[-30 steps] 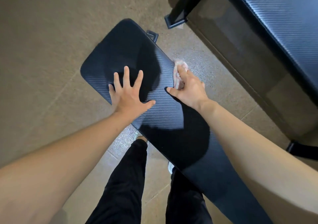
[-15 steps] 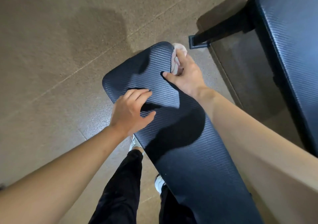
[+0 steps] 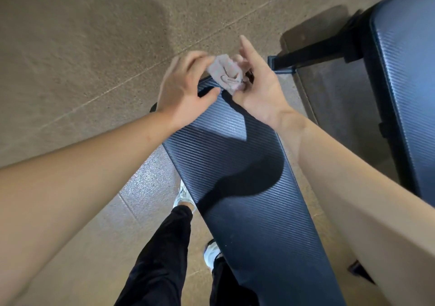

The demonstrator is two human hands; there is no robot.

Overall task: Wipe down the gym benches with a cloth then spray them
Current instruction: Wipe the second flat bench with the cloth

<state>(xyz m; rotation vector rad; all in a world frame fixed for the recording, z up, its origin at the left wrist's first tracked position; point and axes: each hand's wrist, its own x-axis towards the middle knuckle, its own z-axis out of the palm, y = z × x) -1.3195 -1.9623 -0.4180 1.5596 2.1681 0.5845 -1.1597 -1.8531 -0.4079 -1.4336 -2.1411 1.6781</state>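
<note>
A long dark blue padded gym bench (image 3: 247,188) with a ribbed, carbon-weave cover runs from the bottom of the view up to the centre. Above its far end both hands are lifted off the pad. A small crumpled pale pink cloth (image 3: 226,74) sits between them. My right hand (image 3: 256,87) holds the cloth in its palm, index finger pointing up. My left hand (image 3: 186,89) has its fingers curled onto the cloth's left edge, thumb close to the pad. The bench's far end is hidden behind the hands.
A second dark blue bench (image 3: 407,89) stands at the right, its black metal foot (image 3: 306,61) reaching toward the first bench. Speckled tan floor (image 3: 82,47) lies to the left and beyond. My legs in black trousers (image 3: 160,258) and white shoes stand left of the bench.
Both hands have come up off the bench pad. The right hand lifted the cloth from the far edge, and the left hand moved over to take hold of it too.
</note>
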